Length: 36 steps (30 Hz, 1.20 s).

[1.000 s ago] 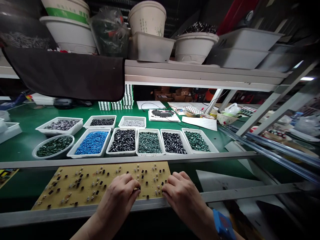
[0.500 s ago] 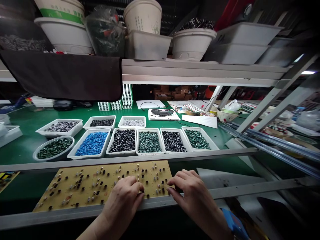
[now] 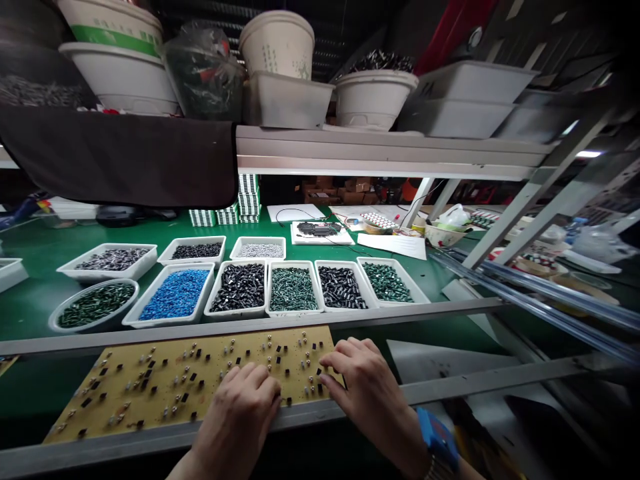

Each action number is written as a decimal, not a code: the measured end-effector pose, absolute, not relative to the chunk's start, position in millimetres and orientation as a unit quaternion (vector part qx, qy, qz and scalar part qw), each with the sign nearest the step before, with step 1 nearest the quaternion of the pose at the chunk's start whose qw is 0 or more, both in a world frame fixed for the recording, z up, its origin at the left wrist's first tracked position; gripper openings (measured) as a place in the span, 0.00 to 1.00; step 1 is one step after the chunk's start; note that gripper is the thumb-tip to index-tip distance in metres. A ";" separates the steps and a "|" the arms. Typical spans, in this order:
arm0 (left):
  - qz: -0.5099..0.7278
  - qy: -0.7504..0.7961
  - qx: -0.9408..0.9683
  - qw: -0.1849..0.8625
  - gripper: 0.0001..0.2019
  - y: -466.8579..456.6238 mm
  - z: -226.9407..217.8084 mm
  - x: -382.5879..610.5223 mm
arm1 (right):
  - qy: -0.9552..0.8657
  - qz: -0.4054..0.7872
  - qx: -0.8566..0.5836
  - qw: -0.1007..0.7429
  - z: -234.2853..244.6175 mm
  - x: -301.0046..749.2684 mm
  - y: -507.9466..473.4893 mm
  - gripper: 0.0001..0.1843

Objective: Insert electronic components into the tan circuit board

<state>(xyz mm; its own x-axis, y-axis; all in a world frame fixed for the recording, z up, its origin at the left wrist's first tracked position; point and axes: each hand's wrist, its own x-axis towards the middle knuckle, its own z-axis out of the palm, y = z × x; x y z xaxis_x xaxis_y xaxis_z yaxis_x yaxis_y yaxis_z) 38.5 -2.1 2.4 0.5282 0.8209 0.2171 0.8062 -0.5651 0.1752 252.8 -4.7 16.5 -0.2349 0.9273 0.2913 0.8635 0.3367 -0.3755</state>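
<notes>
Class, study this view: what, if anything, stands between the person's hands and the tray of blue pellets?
A grey rail runs crosswise between them, just beyond the circuit board under the left hand and right hand.

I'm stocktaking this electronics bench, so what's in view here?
Tan rectangular circuit board: one, tan with black and silver parts, on a metal rail at the front.
White rectangular plastic trays: eight, white, two rows behind the board, holding small black, green and grey parts and blue granules.
Round white bowl: one, white, left of the trays, holding dark green parts.
Green bench mat: one, green, under the trays.
Black fabric cloth: one, black, hanging from the shelf.
White metal shelf: one, white, above the bench.
Left hand: one, on the board's front edge.
Right hand: one, on the board's right corner.
Blue wrist strap: one, blue, on the right wrist.
</notes>
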 end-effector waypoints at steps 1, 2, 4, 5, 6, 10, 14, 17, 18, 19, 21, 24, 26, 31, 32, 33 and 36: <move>0.140 0.461 0.876 0.007 0.10 -2.2 1.5 39.2 | -0.781 0.065 -0.576 0.231 16.9 251.6 -4.1 0.03; 0.141 0.457 0.878 -0.006 0.11 -2.2 0.7 39.4 | -0.780 0.061 -0.581 0.225 17.1 250.5 -3.4 0.03; 0.141 0.454 0.880 -0.013 0.11 -2.5 -0.4 38.4 | -0.779 0.054 -0.588 0.211 16.4 248.9 -1.2 0.03; 0.139 0.452 0.881 -0.008 0.11 -2.7 -0.8 37.3 | -0.780 0.054 -0.590 0.202 15.8 248.4 0.3 0.03; 0.138 0.452 0.881 -0.002 0.11 -2.7 -1.2 36.0 | -0.782 0.055 -0.589 0.194 15.1 248.0 1.8 0.04; 0.140 0.449 0.882 0.023 0.11 -2.3 -1.7 33.4 | -0.787 0.048 -0.586 0.189 12.9 247.6 8.5 0.05; 0.139 0.468 0.872 0.035 0.11 -1.8 2.1 37.9 | -0.798 0.032 -0.569 0.197 13.1 247.8 14.0 0.05; 0.144 0.468 0.871 0.037 0.10 -2.4 5.0 39.9 | -0.818 0.039 -0.543 0.187 15.0 248.8 16.8 0.05; 0.147 0.464 0.873 0.034 0.10 -2.7 5.2 39.5 | -0.822 0.041 -0.537 0.184 15.8 249.3 17.5 0.05; 0.151 0.459 0.875 0.032 0.10 -3.0 5.0 38.7 | -0.824 0.043 -0.534 0.183 16.5 249.7 18.0 0.05; 0.166 0.455 0.874 0.026 0.10 -3.4 3.7 35.9 | -0.827 0.043 -0.531 0.182 17.3 250.3 18.7 0.05; 0.189 0.454 0.870 0.030 0.09 -2.9 1.6 31.1 | -0.832 0.028 -0.526 0.171 16.2 249.8 18.5 0.07; 0.190 0.454 0.869 0.049 0.09 -2.1 1.4 29.1 | -0.827 0.030 -0.534 0.174 14.9 249.4 16.8 0.07; 0.172 0.476 0.857 0.090 0.07 -1.6 1.9 29.4 | -0.797 0.075 -0.558 0.219 16.1 253.2 8.0 0.06; 0.170 0.479 0.856 0.094 0.07 -1.7 1.9 30.1 | -0.794 0.077 -0.560 0.224 16.8 254.7 6.3 0.06; 0.167 0.480 0.855 0.098 0.07 -1.7 2.1 30.8 | -0.791 0.077 -0.563 0.227 17.5 256.3 4.7 0.05; 0.149 0.481 0.857 0.111 0.08 -0.1 6.2 33.1 | -0.786 0.069 -0.571 0.227 18.6 261.4 1.5 0.05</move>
